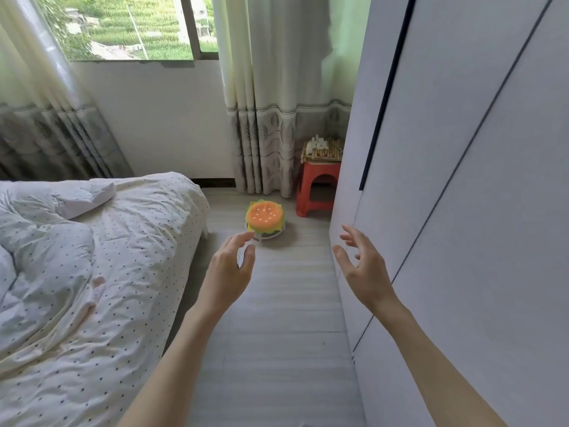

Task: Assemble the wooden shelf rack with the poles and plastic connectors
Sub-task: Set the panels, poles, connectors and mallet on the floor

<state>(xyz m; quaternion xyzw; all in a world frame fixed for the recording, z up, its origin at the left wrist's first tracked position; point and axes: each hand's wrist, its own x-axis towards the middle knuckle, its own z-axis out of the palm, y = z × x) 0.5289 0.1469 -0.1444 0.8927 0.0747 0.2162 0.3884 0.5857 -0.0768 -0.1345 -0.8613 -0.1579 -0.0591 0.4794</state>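
Observation:
A heap of wooden poles and slatted shelf parts [323, 151] with several white plastic connectors [318, 143] on top lies on a red plastic stool [318, 188] in the far corner by the wardrobe. My left hand [231, 266] and my right hand [361, 266] are both stretched out in front of me over the floor, fingers relaxed and spread, holding nothing. Both hands are well short of the stool.
A burger-shaped cushion stool [264, 218] stands on the floor between me and the red stool. A bed with a dotted white duvet [77, 257] fills the left. Grey wardrobe doors [462, 211] line the right. Curtains [271, 118] hang under the window behind.

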